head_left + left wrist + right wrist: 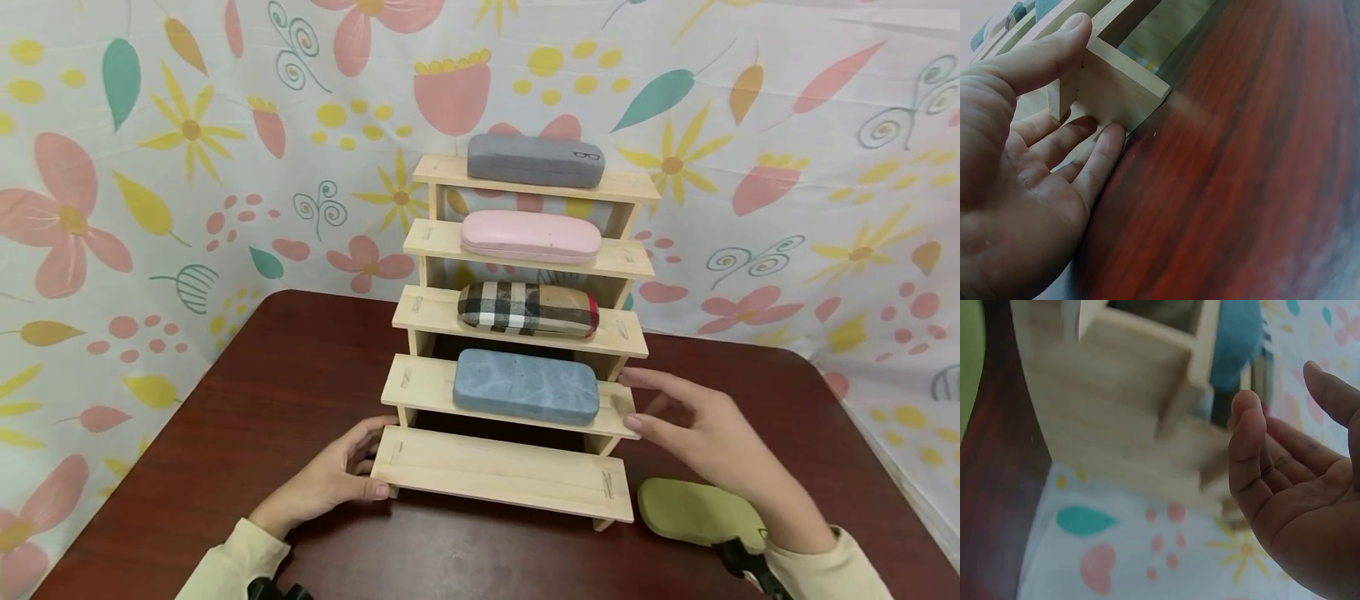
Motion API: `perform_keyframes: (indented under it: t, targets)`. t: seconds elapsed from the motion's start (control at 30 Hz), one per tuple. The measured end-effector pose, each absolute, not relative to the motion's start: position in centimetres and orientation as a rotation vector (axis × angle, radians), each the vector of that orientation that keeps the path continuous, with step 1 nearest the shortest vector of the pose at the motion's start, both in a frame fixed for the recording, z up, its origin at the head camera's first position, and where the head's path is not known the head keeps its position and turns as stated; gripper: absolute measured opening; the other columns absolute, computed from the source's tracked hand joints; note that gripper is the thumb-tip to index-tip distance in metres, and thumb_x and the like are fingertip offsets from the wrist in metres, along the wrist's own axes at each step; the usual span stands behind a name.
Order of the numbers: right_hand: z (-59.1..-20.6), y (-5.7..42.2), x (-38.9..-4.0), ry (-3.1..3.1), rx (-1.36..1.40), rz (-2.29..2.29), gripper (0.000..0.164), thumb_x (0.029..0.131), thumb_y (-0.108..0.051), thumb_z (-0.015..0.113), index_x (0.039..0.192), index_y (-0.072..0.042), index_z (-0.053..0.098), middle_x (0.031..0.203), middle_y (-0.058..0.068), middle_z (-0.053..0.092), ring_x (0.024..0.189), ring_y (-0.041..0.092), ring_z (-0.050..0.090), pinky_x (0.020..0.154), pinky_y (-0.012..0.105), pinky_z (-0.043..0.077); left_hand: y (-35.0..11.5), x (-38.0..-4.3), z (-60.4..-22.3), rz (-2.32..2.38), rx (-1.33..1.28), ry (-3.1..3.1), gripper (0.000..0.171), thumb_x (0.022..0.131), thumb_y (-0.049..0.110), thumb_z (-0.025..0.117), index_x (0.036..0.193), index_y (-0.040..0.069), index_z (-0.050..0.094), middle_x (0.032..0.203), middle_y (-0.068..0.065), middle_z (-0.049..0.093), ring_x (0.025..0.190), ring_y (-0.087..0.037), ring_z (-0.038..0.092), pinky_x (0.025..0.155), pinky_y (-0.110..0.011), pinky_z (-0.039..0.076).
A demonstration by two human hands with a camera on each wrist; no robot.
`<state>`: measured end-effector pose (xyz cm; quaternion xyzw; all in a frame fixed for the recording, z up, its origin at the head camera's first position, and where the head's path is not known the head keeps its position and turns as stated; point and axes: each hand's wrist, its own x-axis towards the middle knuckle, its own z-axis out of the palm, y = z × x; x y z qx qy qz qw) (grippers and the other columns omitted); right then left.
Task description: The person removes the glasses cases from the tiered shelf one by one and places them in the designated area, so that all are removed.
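A pale wooden stepped display stand [502,475] rises in tiers on the table. My left hand [341,467] grips its lower left end, thumb at the front of the lowest step; in the left wrist view the fingertips [1109,140] lie against the side panel. My right hand [697,429] is at the stand's right side with fingers loosely bent and nothing held, its fingertips close to the second step from the bottom. A blue glasses case [525,386] lies on that step. Above it come a plaid case [528,308], a pink case [530,236] and a grey case [536,160].
An olive-green glasses case [693,510] lies on the table right of the stand, partly behind the right forearm. The dark reddish wooden table [247,400] has rounded back corners. Behind it hangs a white cloth [270,200] printed with flowers and leaves.
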<state>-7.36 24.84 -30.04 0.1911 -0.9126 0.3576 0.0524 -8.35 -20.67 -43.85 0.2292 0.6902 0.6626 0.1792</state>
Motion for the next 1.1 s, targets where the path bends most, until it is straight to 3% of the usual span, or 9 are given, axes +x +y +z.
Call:
perform_keyframes:
  t: [0.2, 0.3, 0.43, 0.53, 0.63, 0.77, 1.1]
  targets:
    - [-31.0, 22.6, -9.3, -2.883, 0.583, 1.048, 0.071, 0.09, -0.035, 0.079, 0.15, -0.012, 0.049, 0.066, -0.006, 0.057, 0.06, 0.011, 0.053, 0.056, 0.029, 0.044, -20.6, -8.4, -44.0, 1.871, 0.672, 1.975, 0.084, 0.085, 0.003, 0.08, 0.152, -0.002, 0.03, 0.142, -0.028, 0.044, 0.122, -0.029, 0.054, 0.091, -0.035, 0.051]
    - [-31.1, 21.8, -9.8, -2.937, 0.562, 0.992, 0.084, 0.085, -0.046, 0.08, 0.153, -0.01, 0.045, 0.058, -0.005, 0.045, 0.05, 0.01, 0.039, 0.056, 0.03, 0.041, -20.6, -8.5, -44.1, 1.87, 0.679, 1.981, 0.084, 0.085, 0.003, 0.08, 0.152, -0.002, 0.031, 0.143, -0.027, 0.044, 0.123, -0.026, 0.054, 0.093, -0.033, 0.05]
    - [-31.4, 21.1, -10.2, -2.986, 0.539, 0.922, 0.095, 0.079, -0.055, 0.082, 0.153, -0.008, 0.043, 0.078, 0.005, 0.061, 0.055, 0.012, 0.041, 0.068, 0.036, 0.044, -20.5, -8.5, -44.1, 1.87, 0.674, 1.972, 0.084, 0.084, 0.002, 0.08, 0.153, -0.002, 0.03, 0.142, -0.027, 0.045, 0.122, -0.029, 0.054, 0.092, -0.034, 0.051]
    - [-31.5, 20.9, -10.3, -2.98, 0.535, 0.905, 0.095, 0.078, -0.056, 0.083, 0.152, -0.009, 0.045, 0.101, 0.01, 0.065, 0.063, 0.016, 0.047, 0.073, 0.04, 0.044, -20.6, -8.5, -44.1, 1.872, 0.672, 1.978, 0.084, 0.084, 0.002, 0.08, 0.152, -0.002, 0.031, 0.142, -0.027, 0.045, 0.121, -0.029, 0.054, 0.092, -0.034, 0.05]
    - [-31.7, 20.9, -10.2, -2.973, 0.513, 0.929, 0.091, 0.078, -0.055, 0.083, 0.151, -0.013, 0.047, 0.079, 0.004, 0.058, 0.058, 0.016, 0.046, 0.067, 0.037, 0.044, -20.6, -8.5, -44.2, 1.871, 0.673, 1.98, 0.083, 0.084, 0.002, 0.08, 0.152, -0.002, 0.031, 0.142, -0.027, 0.046, 0.122, -0.027, 0.054, 0.093, -0.033, 0.05]
    - [-31.9, 21.5, -9.9, -2.92, 0.48, 1.011, 0.083, 0.078, -0.048, 0.086, 0.147, -0.016, 0.051, 0.073, 0.0, 0.056, 0.063, 0.016, 0.052, 0.058, 0.033, 0.046, -20.5, -8.6, -44.3, 1.87, 0.689, 1.979, 0.083, 0.085, 0.001, 0.08, 0.152, -0.004, 0.031, 0.142, -0.026, 0.045, 0.123, -0.026, 0.054, 0.094, -0.033, 0.049]
    - [-31.9, 24.0, -8.7, -2.825, 0.32, 1.228, 0.077, 0.081, -0.033, 0.088, 0.147, -0.02, 0.051, 0.097, 0.007, 0.065, 0.084, 0.018, 0.062, 0.066, 0.03, 0.051, -20.6, -8.5, -44.1, 1.861, 0.682, 1.992, 0.083, 0.084, 0.001, 0.08, 0.152, -0.003, 0.031, 0.14, -0.027, 0.047, 0.121, -0.032, 0.054, 0.092, -0.034, 0.051]
